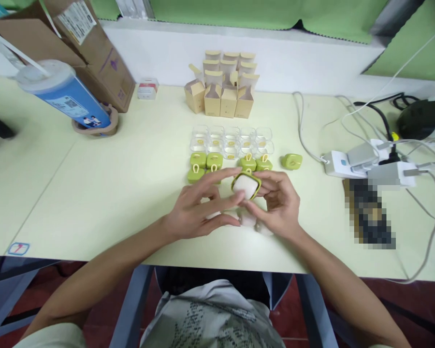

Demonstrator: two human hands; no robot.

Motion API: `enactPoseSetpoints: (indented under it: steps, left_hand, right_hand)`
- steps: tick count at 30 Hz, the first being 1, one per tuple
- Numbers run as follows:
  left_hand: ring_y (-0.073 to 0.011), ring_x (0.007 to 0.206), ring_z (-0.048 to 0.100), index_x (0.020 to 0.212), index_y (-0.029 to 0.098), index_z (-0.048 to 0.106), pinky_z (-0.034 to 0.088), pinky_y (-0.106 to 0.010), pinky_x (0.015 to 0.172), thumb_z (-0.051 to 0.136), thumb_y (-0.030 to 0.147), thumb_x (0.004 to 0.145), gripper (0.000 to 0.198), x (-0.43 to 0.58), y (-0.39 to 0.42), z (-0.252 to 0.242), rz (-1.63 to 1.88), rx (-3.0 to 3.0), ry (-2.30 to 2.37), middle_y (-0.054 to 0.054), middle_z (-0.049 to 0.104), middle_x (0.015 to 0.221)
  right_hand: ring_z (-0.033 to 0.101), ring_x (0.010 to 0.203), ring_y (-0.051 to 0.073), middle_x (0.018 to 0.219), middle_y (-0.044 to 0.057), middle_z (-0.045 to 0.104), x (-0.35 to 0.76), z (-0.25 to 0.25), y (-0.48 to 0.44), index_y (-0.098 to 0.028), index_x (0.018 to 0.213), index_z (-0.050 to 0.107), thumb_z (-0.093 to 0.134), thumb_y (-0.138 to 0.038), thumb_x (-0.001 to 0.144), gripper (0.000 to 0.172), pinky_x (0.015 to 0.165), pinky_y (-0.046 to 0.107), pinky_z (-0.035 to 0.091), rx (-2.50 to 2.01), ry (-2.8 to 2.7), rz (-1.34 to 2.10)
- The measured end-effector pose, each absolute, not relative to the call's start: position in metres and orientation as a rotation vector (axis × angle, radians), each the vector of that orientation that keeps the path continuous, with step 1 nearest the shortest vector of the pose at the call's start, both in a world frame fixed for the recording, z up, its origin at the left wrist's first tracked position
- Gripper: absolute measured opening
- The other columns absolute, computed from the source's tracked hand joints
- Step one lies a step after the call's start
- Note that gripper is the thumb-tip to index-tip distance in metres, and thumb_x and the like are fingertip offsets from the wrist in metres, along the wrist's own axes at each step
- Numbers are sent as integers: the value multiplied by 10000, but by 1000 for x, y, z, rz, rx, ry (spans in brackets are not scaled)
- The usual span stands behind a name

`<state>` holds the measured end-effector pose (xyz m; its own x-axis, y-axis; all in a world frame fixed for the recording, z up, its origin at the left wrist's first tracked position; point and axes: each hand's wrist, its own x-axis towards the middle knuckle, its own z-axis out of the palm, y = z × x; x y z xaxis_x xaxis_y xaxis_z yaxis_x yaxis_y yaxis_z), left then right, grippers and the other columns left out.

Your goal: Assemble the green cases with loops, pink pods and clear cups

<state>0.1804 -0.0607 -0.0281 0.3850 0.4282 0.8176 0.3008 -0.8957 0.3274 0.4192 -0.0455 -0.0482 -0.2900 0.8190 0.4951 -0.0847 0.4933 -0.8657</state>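
Note:
Both hands hold a small green lid [256, 177] with a rounded white piece [245, 186] sitting inside it, its opening turned toward me. My right hand [281, 203] grips the lid from the right, thumb below and fingers behind. My left hand [197, 208] touches it from the left, one finger at the upper rim and another fingertip on the white piece; its remaining fingers reach out below. Under the hands lie several more white pieces [247, 218], partly hidden. Just beyond are green lids with pale loops [196, 174], some covered by my fingers. A single green lid [293, 161] lies apart to the right.
Behind the lids stand rows of clear cups [215, 140], then several open small cartons [213, 100] against the wall. A blue canister [76, 101], a cardboard box [105, 63] and a small white box [148, 89] are at left. A power strip [342, 164] with cables lies right.

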Motion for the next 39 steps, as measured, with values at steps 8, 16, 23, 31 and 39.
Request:
enactPoseSetpoints:
  steps: [8, 16, 23, 31, 39]
  left_hand:
    - [-155, 823, 820, 1483, 190, 602, 627, -235, 582, 765, 308, 1038, 489, 182, -65, -24, 1426, 2384, 656, -262, 699, 1577]
    - [-103, 753, 777, 1386, 236, 751, 642, -187, 645, 869, 444, 1000, 454, 177, -55, -29, 1616, 2596, 836, -72, 842, 1124]
    - [-102, 853, 799, 1294, 229, 783, 656, -177, 722, 833, 209, 1021, 279, 172, -52, -33, 1505, 2519, 826, -55, 816, 1144]
    - [-91, 796, 745, 1314, 251, 791, 646, -204, 709, 836, 330, 1034, 295, 168, -43, -25, 1531, 2459, 836, -61, 809, 1195]
    - [-87, 695, 628, 957, 198, 671, 535, -230, 617, 838, 497, 956, 343, 108, 13, -47, 1594, 1778, 1383, -20, 701, 968]
  right_hand:
    - [731, 748, 152, 1078, 23, 766, 428, -44, -32, -297, 1377, 636, 895, -267, 929, 519, 638, 291, 646, -685, -1719, 840]
    - [652, 674, 126, 1060, 27, 762, 422, -39, -36, -261, 1352, 650, 871, -232, 914, 491, 575, 264, 588, -565, -1930, 790]
    - [652, 668, 121, 1192, 67, 814, 428, -37, -33, -254, 1364, 659, 840, -323, 983, 428, 580, 278, 600, -569, -2045, 643]
    - [763, 1196, 280, 1314, 134, 768, 432, -37, -28, -259, 1410, 651, 861, -311, 976, 485, 730, 347, 687, -526, -2017, 559]
    - [717, 839, 205, 1284, 111, 714, 430, 37, 22, -210, 1301, 758, 835, -244, 899, 411, 801, 392, 654, -1047, -2267, 553]
